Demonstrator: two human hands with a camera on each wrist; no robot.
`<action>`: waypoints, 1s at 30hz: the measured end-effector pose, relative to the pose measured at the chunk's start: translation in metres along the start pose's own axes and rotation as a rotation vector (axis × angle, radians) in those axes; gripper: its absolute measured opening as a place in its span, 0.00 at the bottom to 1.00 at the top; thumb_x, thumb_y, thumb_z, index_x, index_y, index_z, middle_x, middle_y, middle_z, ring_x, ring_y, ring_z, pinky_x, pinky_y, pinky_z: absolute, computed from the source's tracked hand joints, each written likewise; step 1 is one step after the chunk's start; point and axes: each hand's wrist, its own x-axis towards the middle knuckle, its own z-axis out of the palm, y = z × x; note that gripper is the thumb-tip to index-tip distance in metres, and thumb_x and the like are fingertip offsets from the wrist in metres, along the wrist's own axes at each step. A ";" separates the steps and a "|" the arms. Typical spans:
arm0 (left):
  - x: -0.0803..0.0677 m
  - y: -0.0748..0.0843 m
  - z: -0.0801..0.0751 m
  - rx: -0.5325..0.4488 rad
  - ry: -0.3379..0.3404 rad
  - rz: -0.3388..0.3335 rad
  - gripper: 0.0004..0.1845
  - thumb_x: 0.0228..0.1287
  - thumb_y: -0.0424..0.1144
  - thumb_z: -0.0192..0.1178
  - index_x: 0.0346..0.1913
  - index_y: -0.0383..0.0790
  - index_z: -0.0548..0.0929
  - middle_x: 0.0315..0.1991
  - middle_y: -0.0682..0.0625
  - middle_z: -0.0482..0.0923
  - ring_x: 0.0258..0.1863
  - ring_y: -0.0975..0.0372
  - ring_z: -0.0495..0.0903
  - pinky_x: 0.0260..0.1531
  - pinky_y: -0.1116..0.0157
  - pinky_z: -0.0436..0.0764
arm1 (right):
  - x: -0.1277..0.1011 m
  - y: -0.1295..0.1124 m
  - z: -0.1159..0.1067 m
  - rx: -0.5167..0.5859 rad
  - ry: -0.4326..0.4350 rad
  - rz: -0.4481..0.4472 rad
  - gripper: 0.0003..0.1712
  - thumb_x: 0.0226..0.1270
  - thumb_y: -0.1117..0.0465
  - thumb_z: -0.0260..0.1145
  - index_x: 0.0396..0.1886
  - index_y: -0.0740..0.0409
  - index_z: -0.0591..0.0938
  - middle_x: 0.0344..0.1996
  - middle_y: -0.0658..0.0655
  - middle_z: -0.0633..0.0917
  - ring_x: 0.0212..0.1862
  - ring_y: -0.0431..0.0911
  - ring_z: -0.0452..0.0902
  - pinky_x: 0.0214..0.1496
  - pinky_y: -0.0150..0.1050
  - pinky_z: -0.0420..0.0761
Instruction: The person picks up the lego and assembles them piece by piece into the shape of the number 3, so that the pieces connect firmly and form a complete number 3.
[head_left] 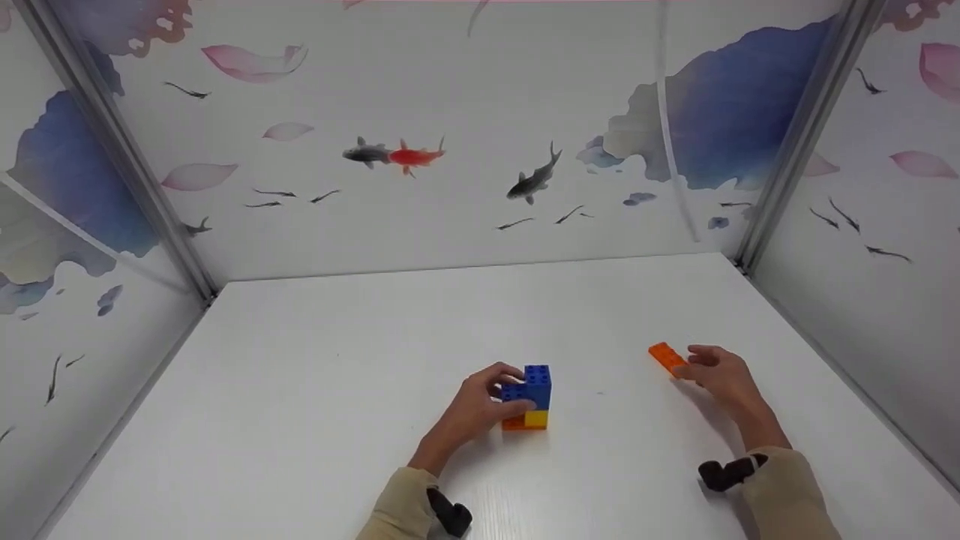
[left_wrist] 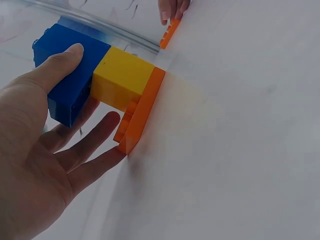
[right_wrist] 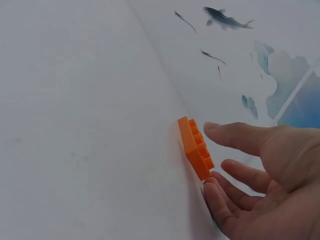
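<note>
Near the middle of the table, my left hand (head_left: 484, 401) holds a stack of building blocks, its thumb across the blue bricks (left_wrist: 72, 55) and other fingers behind. Under the blue part sits a yellow brick (left_wrist: 122, 78), on a flat orange studded plate (left_wrist: 145, 112) at the bottom. One left finger reaches that plate's end. Over to the right, a separate orange plate (right_wrist: 192, 147) lies studs up on the table. My right hand (head_left: 721, 375) is at its near end, fingertips right at the edge and thumb over the studs, with the fingers spread apart.
The white table (head_left: 315, 360) runs back to a wall panel (head_left: 465, 217) painted with fish and petals. Side panels with metal corner posts (head_left: 142, 157) stand left and right. Each wrist carries a black device (head_left: 727, 474) beside its beige sleeve.
</note>
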 end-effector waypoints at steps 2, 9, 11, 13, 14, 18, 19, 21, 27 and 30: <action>0.001 0.000 0.000 -0.003 0.000 0.003 0.21 0.62 0.50 0.69 0.56 0.53 0.79 0.56 0.47 0.81 0.49 0.58 0.78 0.52 0.61 0.84 | 0.000 -0.001 0.000 -0.021 -0.007 -0.006 0.43 0.71 0.52 0.66 0.76 0.66 0.59 0.73 0.73 0.63 0.69 0.65 0.65 0.75 0.58 0.66; 0.001 0.001 0.001 -0.020 -0.001 -0.024 0.20 0.62 0.49 0.70 0.55 0.54 0.79 0.56 0.47 0.81 0.50 0.57 0.78 0.54 0.60 0.84 | -0.001 0.001 0.001 -0.048 -0.014 -0.013 0.44 0.70 0.53 0.67 0.76 0.66 0.59 0.72 0.74 0.65 0.71 0.66 0.62 0.76 0.60 0.62; 0.000 0.002 0.001 -0.021 -0.004 -0.025 0.20 0.62 0.49 0.70 0.56 0.53 0.79 0.57 0.46 0.81 0.50 0.57 0.78 0.54 0.60 0.84 | -0.001 0.002 0.002 -0.052 -0.008 -0.014 0.43 0.70 0.54 0.67 0.76 0.67 0.59 0.72 0.74 0.65 0.70 0.66 0.62 0.76 0.60 0.63; 0.000 0.002 0.000 -0.024 -0.004 -0.023 0.20 0.62 0.48 0.70 0.56 0.53 0.79 0.57 0.46 0.81 0.50 0.57 0.78 0.54 0.60 0.84 | -0.001 0.002 0.004 -0.063 0.003 -0.016 0.42 0.69 0.56 0.67 0.75 0.69 0.60 0.71 0.75 0.65 0.69 0.66 0.63 0.75 0.60 0.64; 0.000 0.003 0.000 -0.026 -0.005 -0.023 0.20 0.62 0.48 0.70 0.56 0.53 0.79 0.57 0.46 0.81 0.50 0.57 0.78 0.54 0.60 0.84 | -0.001 0.001 0.005 -0.072 0.009 -0.017 0.42 0.69 0.57 0.67 0.75 0.69 0.60 0.70 0.76 0.65 0.69 0.67 0.63 0.75 0.60 0.65; -0.001 0.003 -0.001 -0.041 -0.007 -0.009 0.20 0.62 0.47 0.70 0.56 0.51 0.79 0.56 0.45 0.81 0.50 0.56 0.78 0.54 0.58 0.84 | 0.000 -0.001 0.006 -0.103 0.028 -0.010 0.40 0.68 0.59 0.68 0.73 0.70 0.63 0.69 0.76 0.67 0.67 0.67 0.65 0.73 0.59 0.67; -0.001 0.003 -0.001 -0.045 -0.008 -0.007 0.20 0.62 0.47 0.70 0.56 0.50 0.79 0.56 0.44 0.81 0.49 0.56 0.78 0.54 0.58 0.84 | 0.000 -0.001 0.006 -0.106 0.031 -0.010 0.39 0.67 0.60 0.67 0.73 0.70 0.63 0.68 0.76 0.68 0.67 0.67 0.66 0.73 0.59 0.68; -0.001 0.003 0.000 -0.052 -0.010 -0.002 0.21 0.62 0.47 0.70 0.56 0.50 0.79 0.56 0.44 0.81 0.49 0.56 0.78 0.54 0.57 0.84 | 0.000 -0.002 0.007 -0.102 0.035 -0.005 0.38 0.68 0.60 0.66 0.72 0.70 0.64 0.67 0.76 0.68 0.66 0.66 0.67 0.72 0.59 0.68; -0.001 0.003 -0.001 -0.047 -0.013 -0.009 0.21 0.62 0.47 0.70 0.56 0.50 0.79 0.57 0.43 0.81 0.50 0.55 0.78 0.55 0.56 0.83 | -0.002 -0.007 0.009 -0.066 0.053 0.014 0.36 0.67 0.59 0.65 0.71 0.67 0.67 0.67 0.73 0.70 0.64 0.64 0.69 0.71 0.57 0.71; 0.000 0.003 0.000 -0.039 -0.019 -0.013 0.21 0.62 0.46 0.70 0.57 0.50 0.79 0.57 0.43 0.80 0.51 0.54 0.78 0.56 0.55 0.83 | -0.002 -0.010 0.009 -0.059 0.059 0.014 0.35 0.68 0.59 0.65 0.72 0.66 0.67 0.68 0.72 0.70 0.64 0.63 0.69 0.68 0.51 0.77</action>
